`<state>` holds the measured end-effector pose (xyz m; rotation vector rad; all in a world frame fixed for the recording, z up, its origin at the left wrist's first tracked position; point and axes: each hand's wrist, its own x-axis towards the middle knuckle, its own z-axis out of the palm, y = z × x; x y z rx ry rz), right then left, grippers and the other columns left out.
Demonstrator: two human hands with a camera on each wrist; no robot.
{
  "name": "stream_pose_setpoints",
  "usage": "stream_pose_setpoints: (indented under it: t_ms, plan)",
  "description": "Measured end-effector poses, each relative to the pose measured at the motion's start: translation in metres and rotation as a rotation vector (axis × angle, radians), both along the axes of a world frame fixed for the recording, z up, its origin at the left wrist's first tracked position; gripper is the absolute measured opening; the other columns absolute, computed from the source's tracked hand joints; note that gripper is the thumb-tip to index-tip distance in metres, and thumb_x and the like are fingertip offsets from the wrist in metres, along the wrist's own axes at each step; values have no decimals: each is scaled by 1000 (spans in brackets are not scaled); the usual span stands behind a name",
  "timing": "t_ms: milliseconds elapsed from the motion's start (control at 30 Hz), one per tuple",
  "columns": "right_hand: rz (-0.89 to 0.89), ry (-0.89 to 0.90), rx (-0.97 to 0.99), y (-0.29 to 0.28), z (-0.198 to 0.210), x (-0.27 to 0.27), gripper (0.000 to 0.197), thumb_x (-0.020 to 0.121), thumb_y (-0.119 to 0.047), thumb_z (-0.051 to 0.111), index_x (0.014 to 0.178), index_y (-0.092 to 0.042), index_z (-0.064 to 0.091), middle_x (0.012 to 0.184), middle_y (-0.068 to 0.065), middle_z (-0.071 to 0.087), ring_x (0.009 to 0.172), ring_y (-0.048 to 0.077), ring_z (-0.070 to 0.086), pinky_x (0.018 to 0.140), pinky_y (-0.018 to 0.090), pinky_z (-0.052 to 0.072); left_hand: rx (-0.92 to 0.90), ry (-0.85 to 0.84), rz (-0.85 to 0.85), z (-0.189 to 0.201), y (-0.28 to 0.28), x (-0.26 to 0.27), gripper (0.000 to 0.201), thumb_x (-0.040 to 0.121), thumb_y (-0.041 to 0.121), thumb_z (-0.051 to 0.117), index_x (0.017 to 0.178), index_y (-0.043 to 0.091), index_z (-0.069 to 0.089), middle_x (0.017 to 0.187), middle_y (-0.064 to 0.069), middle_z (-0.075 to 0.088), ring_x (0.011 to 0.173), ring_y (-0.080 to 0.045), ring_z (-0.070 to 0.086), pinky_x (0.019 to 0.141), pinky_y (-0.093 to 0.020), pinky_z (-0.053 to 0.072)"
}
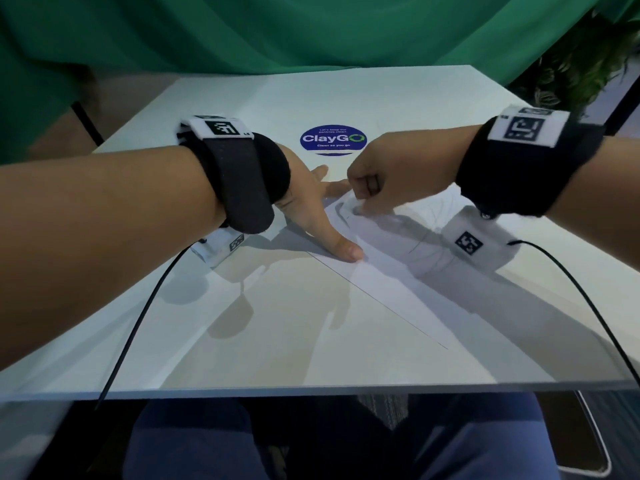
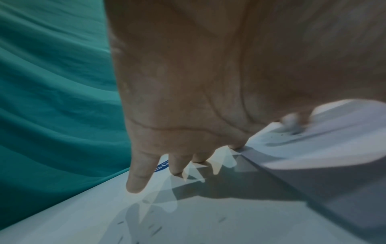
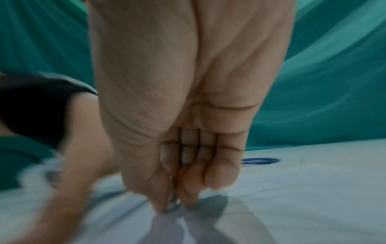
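Note:
A white sheet of paper (image 1: 398, 282) lies slantwise on the white table (image 1: 242, 323). My left hand (image 1: 313, 206) lies flat on the sheet's left edge with fingers straight and spread, and its thumb (image 1: 349, 251) presses the paper down. My right hand (image 1: 363, 199), with curled fingers, pinches the paper's far corner, which is lifted and curled. In the right wrist view the right hand (image 3: 171, 203) has thumb and forefinger closed on a thin edge. In the left wrist view the left hand's fingertips (image 2: 135, 184) touch the table beside the paper (image 2: 313, 148).
A blue round ClayGo sticker (image 1: 333, 140) sits on the table just beyond the hands. Green cloth (image 1: 311, 29) hangs behind the table, with a plant (image 1: 581, 64) at the far right. Black cables (image 1: 138, 317) run from both wrists over the near table edge.

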<state>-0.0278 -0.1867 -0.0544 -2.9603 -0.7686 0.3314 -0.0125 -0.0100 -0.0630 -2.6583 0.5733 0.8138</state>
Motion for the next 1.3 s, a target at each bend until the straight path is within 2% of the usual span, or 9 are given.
stream_pose_setpoints:
  t_ms: [133, 267, 400, 567, 733, 900, 1033, 1200, 1300]
  plan:
    - [11, 36, -18, 8, 2, -4, 17, 89, -39, 72, 82, -25, 66, 76, -5, 70, 70, 17, 62, 66, 30, 51, -5, -5, -12, -3, 1, 1, 149, 29, 114, 49, 153, 64, -17, 171, 11, -26, 161, -21, -4, 123, -51, 10]
    - [-73, -171, -78, 13, -3, 6, 21, 91, -35, 67, 77, -20, 61, 77, -1, 63, 77, 26, 59, 59, 30, 40, 4, -26, -41, -2, 1, 1, 143, 32, 114, 45, 149, 66, -22, 172, 7, -26, 161, -28, -5, 123, -57, 9]
    - [40, -57, -60, 30, -7, -16, 11, 89, -30, 68, 80, -24, 64, 75, -7, 62, 68, 17, 59, 61, 32, 47, -11, -39, -66, -7, 5, -1, 131, 39, 114, 41, 154, 66, -1, 173, 14, -12, 160, -22, -6, 126, -53, 8]
    - [-51, -169, -90, 21, -4, 4, 19, 93, -34, 65, 88, -15, 67, 88, 4, 70, 81, 27, 63, 59, 30, 43, 21, -42, -19, -3, 3, -1, 141, 40, 112, 45, 155, 59, -18, 171, 10, -25, 160, -25, -15, 125, -56, 1]
    - [61, -50, -111, 34, -6, -13, 19, 89, -30, 68, 74, -27, 57, 73, -7, 61, 65, 15, 56, 57, 30, 40, -11, -37, -42, -6, 4, -4, 125, 52, 110, 46, 157, 62, -2, 173, 10, -16, 160, -22, -13, 126, -55, 4]
    - [-42, -173, -103, 29, -4, -1, 17, 92, -29, 66, 79, -18, 62, 79, 1, 64, 75, 26, 59, 55, 28, 38, 30, -32, -22, -1, 2, -7, 138, 44, 111, 45, 157, 58, -13, 171, 11, -25, 160, -24, -13, 126, -55, 3]
    - [49, -50, -75, 40, -9, -21, 16, 89, -27, 67, 76, -24, 58, 73, -6, 60, 63, 14, 53, 55, 29, 38, -17, -74, -16, 0, 0, -17, 104, 70, 96, 52, 159, 54, 19, 173, 6, -6, 159, -21, 2, 124, -45, 11]
    - [-40, -172, -117, 28, -3, 1, 20, 92, -30, 67, 76, -19, 60, 81, 2, 66, 73, 23, 59, 56, 29, 39, 14, -25, -30, -3, 3, -3, 144, 36, 114, 44, 156, 60, -14, 170, 14, -27, 160, -25, -15, 126, -56, 3]
    - [29, -130, -101, 33, -11, -10, 13, 88, -27, 68, 80, -20, 62, 78, -3, 62, 71, 21, 59, 58, 31, 43, -21, -32, -43, -8, 6, -1, 131, 47, 111, 45, 156, 61, -6, 172, 12, -23, 159, -24, -17, 126, -56, 2]
